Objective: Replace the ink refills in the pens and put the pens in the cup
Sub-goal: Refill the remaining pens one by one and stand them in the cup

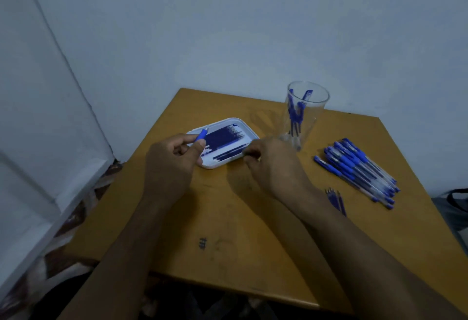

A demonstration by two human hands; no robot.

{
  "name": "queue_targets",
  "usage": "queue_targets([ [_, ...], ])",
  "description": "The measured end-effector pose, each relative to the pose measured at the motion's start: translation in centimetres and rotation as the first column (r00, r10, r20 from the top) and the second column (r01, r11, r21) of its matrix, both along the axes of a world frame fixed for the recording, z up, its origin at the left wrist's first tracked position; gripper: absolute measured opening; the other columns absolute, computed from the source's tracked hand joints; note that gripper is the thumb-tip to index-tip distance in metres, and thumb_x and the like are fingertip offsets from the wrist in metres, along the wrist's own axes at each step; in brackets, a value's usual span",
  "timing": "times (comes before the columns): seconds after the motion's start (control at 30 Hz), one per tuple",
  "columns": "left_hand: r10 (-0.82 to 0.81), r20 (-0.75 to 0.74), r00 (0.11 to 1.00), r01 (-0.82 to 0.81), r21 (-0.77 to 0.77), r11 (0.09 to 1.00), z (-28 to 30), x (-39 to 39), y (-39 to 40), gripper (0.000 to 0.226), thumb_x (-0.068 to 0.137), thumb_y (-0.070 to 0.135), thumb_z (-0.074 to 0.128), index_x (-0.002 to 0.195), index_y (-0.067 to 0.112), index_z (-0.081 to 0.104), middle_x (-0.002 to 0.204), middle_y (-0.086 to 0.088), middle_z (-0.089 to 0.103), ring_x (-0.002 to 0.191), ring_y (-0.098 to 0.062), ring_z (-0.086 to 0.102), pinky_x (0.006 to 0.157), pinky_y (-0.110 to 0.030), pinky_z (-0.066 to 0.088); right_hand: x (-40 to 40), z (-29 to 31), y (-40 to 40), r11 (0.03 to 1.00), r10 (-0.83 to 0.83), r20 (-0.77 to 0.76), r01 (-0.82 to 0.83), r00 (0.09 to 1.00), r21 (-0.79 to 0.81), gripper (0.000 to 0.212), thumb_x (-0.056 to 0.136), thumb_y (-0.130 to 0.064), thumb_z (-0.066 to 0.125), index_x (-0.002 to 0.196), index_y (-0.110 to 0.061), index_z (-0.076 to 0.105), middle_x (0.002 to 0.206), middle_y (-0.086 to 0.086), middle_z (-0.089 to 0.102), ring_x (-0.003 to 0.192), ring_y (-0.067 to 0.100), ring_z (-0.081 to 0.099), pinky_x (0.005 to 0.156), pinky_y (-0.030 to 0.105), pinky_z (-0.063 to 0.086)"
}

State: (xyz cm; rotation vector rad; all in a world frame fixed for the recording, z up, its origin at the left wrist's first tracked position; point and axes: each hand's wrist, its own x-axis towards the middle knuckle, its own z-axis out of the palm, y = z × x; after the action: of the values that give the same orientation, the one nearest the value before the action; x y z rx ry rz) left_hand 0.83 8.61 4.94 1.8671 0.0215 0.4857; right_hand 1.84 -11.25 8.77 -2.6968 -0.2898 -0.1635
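Note:
My left hand (172,160) pinches a blue-gripped pen part (202,135) over the left end of a white tray (220,123). The tray holds several dark blue ink refills (225,142). My right hand (271,160) hovers at the tray's right edge with its fingers curled at the ends of the refills; whether it grips one is hidden. A clear plastic cup (304,114) with a few blue pens stands behind the right hand. A pile of blue pens (357,167) lies on the right of the table.
A few loose refills (335,199) lie beside my right forearm. The wooden table (228,218) stands in a corner, with a wall close behind and at the left. A dark bag (455,200) sits past the table's right edge.

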Motion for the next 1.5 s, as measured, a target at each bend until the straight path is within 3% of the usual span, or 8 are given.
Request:
queue_targets([
  [0.13, 0.059, -0.030, 0.998, -0.061, -0.055, 0.997, -0.2, 0.3, 2.8, 0.013, 0.096, 0.034, 0.069, 0.102, 0.024, 0.075, 0.068, 0.002, 0.072, 0.049, -0.009, 0.056, 0.054, -0.036, 0.049, 4.1, -0.1, 3.7, 0.978, 0.123, -0.066, -0.132, 0.990, -0.164, 0.033, 0.094, -0.006, 0.059, 0.122, -0.018, 0.072, 0.115, 0.008, 0.073, 0.103, 0.024, 0.066, 0.085, 0.032, 0.053],
  [0.37, 0.044, -0.020, 0.999, -0.045, -0.042, 0.998, -0.4, 0.4, 4.4, 0.008, 0.095, 0.034, 0.071, 0.100, 0.029, 0.074, 0.066, 0.000, 0.072, 0.053, -0.011, 0.060, 0.059, -0.044, 0.055, 7.7, 0.6, 6.1, 0.872, 0.216, -0.244, -0.299, 0.946, -0.388, 0.023, 0.093, -0.006, 0.063, 0.108, -0.017, 0.077, 0.108, 0.005, 0.075, 0.096, 0.020, 0.068, 0.073, 0.023, 0.048],
  [0.57, 0.033, -0.016, 0.999, -0.034, -0.066, 0.997, -0.1, 0.5, 4.6, 0.004, 0.095, 0.033, 0.071, 0.095, 0.038, 0.070, 0.066, 0.000, 0.071, 0.054, -0.012, 0.060, 0.060, -0.049, 0.056, 8.9, 0.7, 6.2, 0.848, 0.269, -0.340, -0.388, 0.901, -0.360, 0.016, 0.093, -0.014, 0.070, 0.108, -0.017, 0.075, 0.110, 0.000, 0.070, 0.090, 0.010, 0.056, 0.056, 0.009, 0.032],
  [0.93, 0.028, -0.050, 0.998, -0.032, -0.067, 0.997, -0.3, 0.5, 4.2, 0.011, 0.095, 0.033, 0.070, 0.104, 0.027, 0.074, 0.067, 0.000, 0.071, 0.052, -0.005, 0.058, 0.060, -0.040, 0.055, 9.9, 0.4, 5.6, 0.735, 0.369, -0.421, -0.537, 0.829, -0.413, 0.009, 0.097, -0.017, 0.064, 0.101, -0.024, 0.059, 0.108, -0.002, 0.062, 0.100, 0.015, 0.059, 0.076, 0.024, 0.043],
  [1.1, 0.022, -0.043, 0.999, -0.024, -0.052, 0.998, -0.3, 0.8, 3.9, 0.015, 0.095, 0.031, 0.071, 0.107, 0.022, 0.075, 0.066, 0.000, 0.071, 0.052, -0.004, 0.057, 0.059, -0.035, 0.054, 9.7, 0.5, 5.3, 0.737, 0.415, -0.347, -0.534, 0.841, -0.414, 0.012, 0.098, -0.015, 0.060, 0.100, -0.025, 0.053, 0.105, -0.003, 0.059, 0.091, 0.011, 0.055, 0.063, 0.016, 0.038],
  [1.27, -0.011, -0.006, 1.000, 0.011, -0.050, 0.999, -0.3, 1.0, 2.7, 0.020, 0.096, 0.026, 0.071, 0.111, 0.014, 0.075, 0.067, -0.002, 0.071, 0.052, -0.003, 0.060, 0.053, -0.023, 0.050, 8.2, 1.6, 4.1, 0.763, 0.473, -0.208, -0.516, 0.856, -0.391, 0.024, 0.097, -0.013, 0.061, 0.099, -0.032, 0.048, 0.107, -0.001, 0.059, 0.094, 0.013, 0.053, 0.073, 0.027, 0.050],
  [1.4, -0.065, 0.032, 0.997, 0.067, -0.050, 0.997, -0.3, 0.8, 0.6, 0.014, 0.096, 0.022, 0.071, 0.108, 0.016, 0.074, 0.070, -0.010, 0.071, 0.050, -0.001, 0.059, 0.050, -0.017, 0.045, 6.0, 3.2, 1.2, 0.795, 0.481, -0.182, -0.514, 0.857, -0.322, 0.020, 0.098, -0.008, 0.056, 0.102, -0.025, 0.066, 0.108, -0.008, 0.063, 0.096, 0.007, 0.052, 0.067, 0.009, 0.034],
  [1.5, -0.123, 0.031, 0.992, 0.125, -0.065, 0.990, -0.4, 0.4, -1.4, 0.018, 0.095, 0.020, 0.071, 0.111, 0.011, 0.074, 0.071, -0.011, 0.071, 0.052, -0.002, 0.061, 0.052, -0.014, 0.046, 3.7, 4.3, -2.3, 0.866, 0.439, -0.202, -0.473, 0.875, -0.165, 0.030, 0.098, -0.006, 0.054, 0.109, -0.024, 0.075, 0.106, -0.014, 0.068, 0.093, -0.001, 0.057, 0.072, 0.004, 0.039],
])
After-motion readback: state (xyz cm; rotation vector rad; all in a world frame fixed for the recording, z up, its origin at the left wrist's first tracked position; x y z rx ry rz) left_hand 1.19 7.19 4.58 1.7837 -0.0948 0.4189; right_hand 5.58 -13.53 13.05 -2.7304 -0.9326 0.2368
